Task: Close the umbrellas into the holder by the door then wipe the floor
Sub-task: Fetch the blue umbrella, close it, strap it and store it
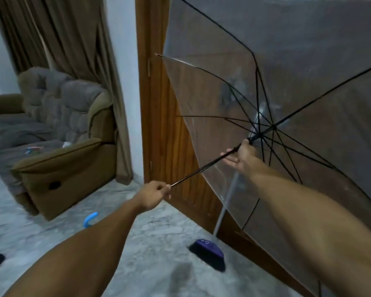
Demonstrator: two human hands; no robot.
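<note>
Head view, left hand (pixel 153 195) pinching open clear umbrella (pixel 287 82) shaft end, right hand (pixel 241 155) curled round it near runner

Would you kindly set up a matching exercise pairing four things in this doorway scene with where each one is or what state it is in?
Things:
1. clear umbrella
2. left hand
3. purple broom head
4. blue curved handle

Places or states:
A. lying on the floor near the brown recliner
B. resting on the floor by the wooden door
C. open, its ribs spread
D. pinching the lower end of the umbrella's thin shaft

Pairs: 1-C, 2-D, 3-B, 4-A
</note>
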